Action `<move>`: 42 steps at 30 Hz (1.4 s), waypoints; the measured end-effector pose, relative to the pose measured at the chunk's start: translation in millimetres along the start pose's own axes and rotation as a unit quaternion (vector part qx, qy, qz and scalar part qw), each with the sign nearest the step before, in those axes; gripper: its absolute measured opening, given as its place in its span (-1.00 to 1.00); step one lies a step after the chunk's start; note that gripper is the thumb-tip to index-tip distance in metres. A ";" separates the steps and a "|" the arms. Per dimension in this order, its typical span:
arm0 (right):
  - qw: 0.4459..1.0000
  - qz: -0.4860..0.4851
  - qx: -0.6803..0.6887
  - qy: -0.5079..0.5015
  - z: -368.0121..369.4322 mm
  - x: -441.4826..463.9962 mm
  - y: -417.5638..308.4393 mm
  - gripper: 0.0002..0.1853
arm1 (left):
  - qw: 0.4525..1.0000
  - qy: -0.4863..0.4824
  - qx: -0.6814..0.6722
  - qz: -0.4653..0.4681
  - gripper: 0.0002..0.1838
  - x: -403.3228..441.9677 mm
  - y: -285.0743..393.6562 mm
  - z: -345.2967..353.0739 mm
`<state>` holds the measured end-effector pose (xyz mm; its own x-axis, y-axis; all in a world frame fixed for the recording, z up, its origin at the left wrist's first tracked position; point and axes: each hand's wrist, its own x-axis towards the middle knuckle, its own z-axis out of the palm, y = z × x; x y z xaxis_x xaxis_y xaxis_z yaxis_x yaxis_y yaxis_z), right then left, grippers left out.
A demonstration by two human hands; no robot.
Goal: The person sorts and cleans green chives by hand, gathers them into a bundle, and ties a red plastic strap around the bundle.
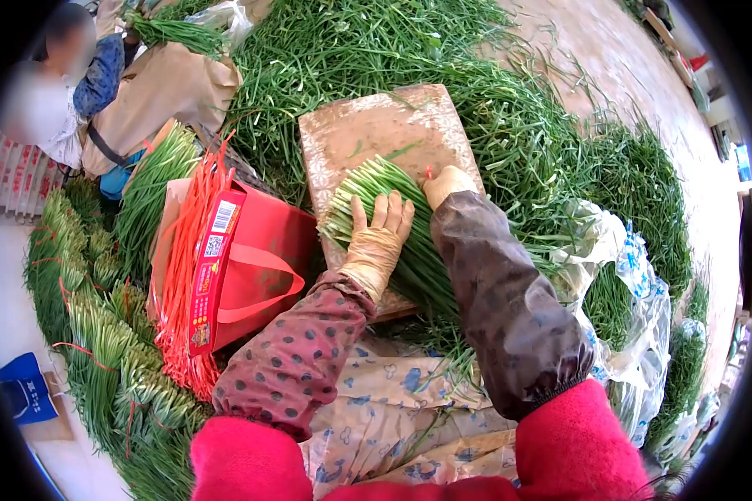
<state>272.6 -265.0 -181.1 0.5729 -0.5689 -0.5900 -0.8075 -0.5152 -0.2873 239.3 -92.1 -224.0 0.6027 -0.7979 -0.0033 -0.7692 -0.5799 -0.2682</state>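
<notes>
A bunch of green stalks (418,238) lies slantwise on a worn, muddy board (372,129), its pale cut ends toward the left. My left hand (378,242), in a tan glove, rests on the bunch near those ends with its fingers spread. Beside the right side of the bunch is my right hand (449,184), also gloved, its fingers curled in. A small bit of red tie shows at its fingertips; the rest of the tie is hidden.
Left of the board stands a red bag (267,225) with many red ties (188,275) along it. Tied bundles (100,334) are stacked at far left. Loose greens (543,159) surround the board. Clear plastic (643,334) lies at right. A person (100,75) sits at upper left.
</notes>
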 end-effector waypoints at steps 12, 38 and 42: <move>0.966 -0.183 0.018 0.182 34.2 -2.2 16.8 -0.76 | 0.999 0.036 0.002 0.002 -0.41 0.5 1.5 3.7; 0.933 -0.152 0.245 0.216 58.4 -27.3 19.0 -0.66 | 0.952 -0.038 -0.179 0.247 -0.49 -81.9 -80.8 -28.3; 0.926 -0.152 0.252 0.236 55.7 -30.8 18.1 -0.78 | 0.948 -0.112 -0.149 0.260 -0.48 -86.7 -66.6 -14.7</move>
<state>232.5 -221.1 -210.1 0.6860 -0.7249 -0.0631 -0.4938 -0.4002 -0.7720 235.2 13.3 -191.7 0.1304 -0.9530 -0.2736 -0.9803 -0.1653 0.1085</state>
